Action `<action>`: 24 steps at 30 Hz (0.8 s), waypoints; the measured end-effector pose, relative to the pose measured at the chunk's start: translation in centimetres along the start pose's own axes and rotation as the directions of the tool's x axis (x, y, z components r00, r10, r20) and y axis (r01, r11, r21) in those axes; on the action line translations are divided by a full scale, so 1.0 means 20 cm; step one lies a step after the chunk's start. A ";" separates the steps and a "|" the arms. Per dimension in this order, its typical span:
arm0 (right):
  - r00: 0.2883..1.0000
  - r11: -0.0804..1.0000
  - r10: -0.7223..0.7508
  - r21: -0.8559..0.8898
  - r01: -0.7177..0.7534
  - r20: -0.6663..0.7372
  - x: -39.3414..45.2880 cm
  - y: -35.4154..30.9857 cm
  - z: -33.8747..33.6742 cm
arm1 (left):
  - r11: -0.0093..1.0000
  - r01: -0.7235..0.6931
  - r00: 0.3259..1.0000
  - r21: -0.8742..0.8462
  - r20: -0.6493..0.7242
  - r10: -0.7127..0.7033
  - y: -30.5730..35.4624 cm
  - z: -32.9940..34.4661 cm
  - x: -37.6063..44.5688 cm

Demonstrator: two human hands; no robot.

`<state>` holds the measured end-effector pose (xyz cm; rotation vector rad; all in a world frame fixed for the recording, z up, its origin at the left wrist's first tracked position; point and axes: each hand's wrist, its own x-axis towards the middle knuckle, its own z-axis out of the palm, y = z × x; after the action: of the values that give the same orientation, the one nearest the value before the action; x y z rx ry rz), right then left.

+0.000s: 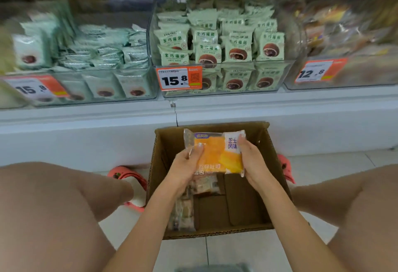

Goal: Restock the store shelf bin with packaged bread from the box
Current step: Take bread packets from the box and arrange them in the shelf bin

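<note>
Two hands hold one orange-and-white packaged bread (217, 153) above the open cardboard box (254, 196) on the floor: the left hand (187, 164) grips its left edge with thumb on top, and the right hand (252, 159) grips its right edge, fingers curled round. More wrapped bread (185, 209) lies in the box's left side. Behind, clear shelf bins (221, 78) hold green pastry packets (207, 53), with a 15.8 price tag (179, 78) on the middle bin.
</note>
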<state>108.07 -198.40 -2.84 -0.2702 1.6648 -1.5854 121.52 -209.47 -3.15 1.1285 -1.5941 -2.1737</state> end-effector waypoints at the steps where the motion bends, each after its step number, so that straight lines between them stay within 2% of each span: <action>1: 0.999 0.999 -0.034 0.017 0.034 -0.023 -0.02 -0.05 0.01 | 0.999 -0.038 0.999 0.008 -0.008 0.038 0.05 0.01 -0.03; 3: 0.997 0.993 -0.064 0.097 0.067 -0.033 -0.05 -0.15 0.03 | 0.996 -0.089 0.996 0.003 -0.023 0.090 0.16 0.02 -0.07; 7: 1.000 0.931 -0.020 0.366 0.013 0.017 -0.09 -0.36 0.05 | 0.985 -0.159 0.986 -0.062 -0.058 0.156 0.39 0.05 -0.12; 9: 0.997 0.928 -0.067 0.369 0.046 0.045 -0.11 -0.48 0.05 | 0.975 -0.217 0.973 -0.054 -0.092 0.212 0.51 0.08 -0.14; 12: 0.974 0.968 -0.174 0.208 0.143 0.143 -0.15 -0.70 0.06 | 0.943 -0.333 0.923 0.016 -0.200 0.329 0.70 0.12 -0.16; 16: 0.936 0.927 -0.329 -0.142 0.346 0.129 -0.19 -1.07 0.05 | 0.846 -0.518 0.809 0.126 -0.248 0.533 1.05 0.20 -0.16; 17: 0.918 0.904 -0.373 -0.171 0.393 0.135 -0.20 -1.18 0.03 | 0.800 -0.574 0.764 0.172 -0.239 0.600 1.15 0.22 -0.17; 20: 0.853 0.833 -0.512 -0.182 0.522 0.103 -0.21 -1.53 -0.04 | 0.563 -0.695 0.540 0.447 -0.193 0.819 1.45 0.26 -0.18; 22: 0.790 0.778 -0.613 -0.152 0.610 0.032 -0.20 -1.76 -0.10 | 0.291 -0.639 0.338 0.712 -0.081 0.938 1.61 0.26 -0.13; 24: 0.695 0.696 -0.716 -0.136 0.705 -0.066 -0.16 -1.99 -0.16 | -0.084 -0.528 0.040 0.845 0.123 0.992 1.76 0.28 -0.10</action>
<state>93.74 -201.55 34.37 -1.0062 1.8446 -2.1036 110.12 -217.93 29.67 0.3739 -1.9576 -0.1322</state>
